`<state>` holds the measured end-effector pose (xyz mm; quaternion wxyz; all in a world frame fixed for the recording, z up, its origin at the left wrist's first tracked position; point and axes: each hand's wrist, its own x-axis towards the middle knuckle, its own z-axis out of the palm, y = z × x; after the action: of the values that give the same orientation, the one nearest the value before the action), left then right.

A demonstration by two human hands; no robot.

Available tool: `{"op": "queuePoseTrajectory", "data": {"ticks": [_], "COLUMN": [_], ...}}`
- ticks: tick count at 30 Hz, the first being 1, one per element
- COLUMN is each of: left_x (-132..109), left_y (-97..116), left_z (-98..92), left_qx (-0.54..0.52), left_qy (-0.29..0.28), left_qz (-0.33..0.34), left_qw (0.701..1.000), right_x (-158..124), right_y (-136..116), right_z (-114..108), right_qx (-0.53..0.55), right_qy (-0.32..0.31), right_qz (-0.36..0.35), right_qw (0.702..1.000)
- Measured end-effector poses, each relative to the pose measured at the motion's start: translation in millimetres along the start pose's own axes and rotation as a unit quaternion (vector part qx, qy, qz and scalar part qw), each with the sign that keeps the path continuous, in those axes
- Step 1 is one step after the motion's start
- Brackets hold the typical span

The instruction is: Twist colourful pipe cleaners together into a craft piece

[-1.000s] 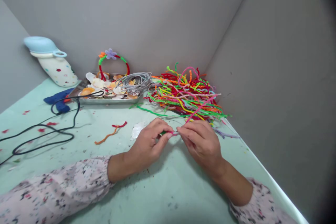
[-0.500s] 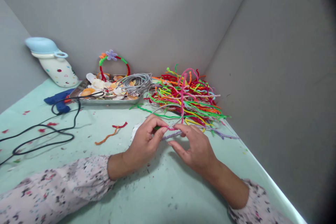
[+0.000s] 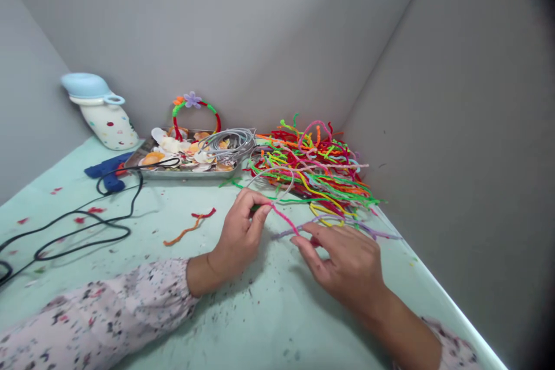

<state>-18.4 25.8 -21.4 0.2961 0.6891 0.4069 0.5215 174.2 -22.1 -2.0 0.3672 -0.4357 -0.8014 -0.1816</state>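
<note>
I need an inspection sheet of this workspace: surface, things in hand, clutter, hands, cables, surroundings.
Surface: pale green tabletop, marked with red spots and dark specks.
Things in hand: pink fuzzy strip, stretched between the hands; a thin grey wire loop rises near the left fingertips.
Clutter: metal tray of scraps and coiled grey wire; flowered hoop; heap of coloured strips; blue glue gun; bottle.
Hands: left hand pinches the strip's upper end; right hand has thumb and finger at its lower end.
Cables: black cable, looped loosely at the left, away from both hands.
Surroundings: grey walls; other people, nothing seen.
</note>
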Motion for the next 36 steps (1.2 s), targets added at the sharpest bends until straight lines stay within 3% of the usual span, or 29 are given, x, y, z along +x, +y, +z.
{"op": "queuePoseTrajectory", "data": {"ticks": [5, 7, 9, 11, 15, 18, 22, 28, 36], "left_x": [0, 0, 0, -1, -4, -5, -6, -8, -10], "left_y": [-3, -2, -2, -1, 2, 5, 6, 5, 5], "left_z": [2.3, 2.6, 2.5, 2.3, 1.9, 1.4, 1.2, 2.8, 2.3], "left_qx": [0.007, 0.006, 0.004, -0.005, -0.032, -0.041, -0.042, -0.048, -0.055], "left_qy": [0.009, 0.006, 0.003, -0.001, -0.029, -0.063, -0.098, -0.119, -0.138], "left_qz": [-0.008, -0.009, -0.015, -0.021, -0.021, -0.010, -0.008, -0.021, -0.023], "left_qw": [1.000, 1.000, 1.000, 1.000, 0.999, 0.997, 0.994, 0.992, 0.989], "right_x": [3, 4, 2, -1, -5, -6, -3, -3, -1], "right_y": [13, 12, 3, -9, -18, -5, 7, 3, 5], "right_z": [-11, -16, -15, -7, 24, 39, 36, 26, 24], "right_qx": [0.034, 0.037, 0.079, 0.168, 0.239, 0.249, 0.237, 0.241, 0.147], "right_qy": [0.012, 0.054, 0.045, -0.046, -0.165, -0.105, 0.005, 0.004, 0.040], "right_qz": [0.046, 0.020, -0.059, -0.126, 0.033, 0.119, 0.115, 0.061, 0.001], "right_qw": [0.998, 0.998, 0.994, 0.977, 0.956, 0.956, 0.965, 0.969, 0.988]}}
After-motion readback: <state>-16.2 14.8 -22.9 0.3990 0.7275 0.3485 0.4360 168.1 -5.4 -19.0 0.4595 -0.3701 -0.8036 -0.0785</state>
